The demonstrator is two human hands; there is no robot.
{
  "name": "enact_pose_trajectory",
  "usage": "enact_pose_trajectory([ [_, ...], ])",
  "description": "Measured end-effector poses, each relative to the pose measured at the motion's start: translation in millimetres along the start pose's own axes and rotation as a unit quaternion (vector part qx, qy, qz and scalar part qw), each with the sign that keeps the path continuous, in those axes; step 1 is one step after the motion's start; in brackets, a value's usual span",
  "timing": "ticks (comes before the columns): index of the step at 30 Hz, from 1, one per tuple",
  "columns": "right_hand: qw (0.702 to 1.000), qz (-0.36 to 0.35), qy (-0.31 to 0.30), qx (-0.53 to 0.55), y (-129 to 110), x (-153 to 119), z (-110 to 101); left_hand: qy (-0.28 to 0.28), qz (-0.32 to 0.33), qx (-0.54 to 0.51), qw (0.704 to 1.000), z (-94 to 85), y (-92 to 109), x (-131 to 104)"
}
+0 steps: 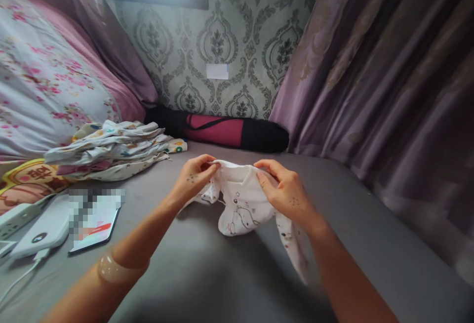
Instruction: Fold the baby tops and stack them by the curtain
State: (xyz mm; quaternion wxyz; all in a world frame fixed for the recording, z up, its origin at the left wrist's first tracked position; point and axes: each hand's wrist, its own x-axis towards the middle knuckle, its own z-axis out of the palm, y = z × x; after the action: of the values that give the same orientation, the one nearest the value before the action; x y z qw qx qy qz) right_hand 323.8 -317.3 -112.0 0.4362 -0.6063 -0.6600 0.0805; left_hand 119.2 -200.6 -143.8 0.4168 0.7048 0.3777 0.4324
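Observation:
A small white baby top (240, 209) with a line-drawn animal on its front hangs between my two hands, above the grey sheet. My left hand (194, 177) pinches it at one shoulder beside the neckline. At the other shoulder, my right hand (283, 189) grips the cloth between thumb and fingers. One patterned sleeve dangles below my right hand, and the other lies partly behind my left hand. The lower part of the top sags and folds, so its full length is hidden.
On the left lie a pile of folded clothes (111, 147), a phone (98, 224), a white power bank (46, 226) with a cable, and a power strip (18, 219). A black and magenta roll bag (218, 129) rests along the wall. Purple curtains (370, 66) hang at the right.

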Motion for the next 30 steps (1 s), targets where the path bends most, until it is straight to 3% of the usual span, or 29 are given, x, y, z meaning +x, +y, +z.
enact_pose_trajectory([
  [7, 0.977, -0.052, -0.060, -0.199, -8, -11, -13, 0.004, 0.083, 0.208, 0.974, 15.1, -33, -10],
  [10, 0.964, -0.099, -0.060, -0.240, -14, -17, -12, 0.039, 0.094, 0.230, 0.968, 26.9, -47, -10],
  [15, 0.960, -0.124, 0.000, -0.251, -25, -21, -17, 0.066, 0.090, 0.187, 0.976, 36.2, -56, -9],
  [19, 0.960, -0.124, 0.054, -0.244, -16, -16, -30, 0.028, 0.092, 0.130, 0.987, 32.8, -47, -12],
  [24, 0.971, -0.098, 0.049, -0.210, 4, -15, -42, -0.003, 0.149, 0.128, 0.981, 21.8, -31, -17],
  [27, 0.977, -0.086, 0.042, -0.190, 8, -19, -44, -0.075, 0.150, 0.127, 0.978, 15.5, -24, -18],
  [30, 0.984, -0.076, 0.031, -0.158, 12, -21, -47, -0.179, 0.078, 0.072, 0.978, 10.9, -22, -19],
])
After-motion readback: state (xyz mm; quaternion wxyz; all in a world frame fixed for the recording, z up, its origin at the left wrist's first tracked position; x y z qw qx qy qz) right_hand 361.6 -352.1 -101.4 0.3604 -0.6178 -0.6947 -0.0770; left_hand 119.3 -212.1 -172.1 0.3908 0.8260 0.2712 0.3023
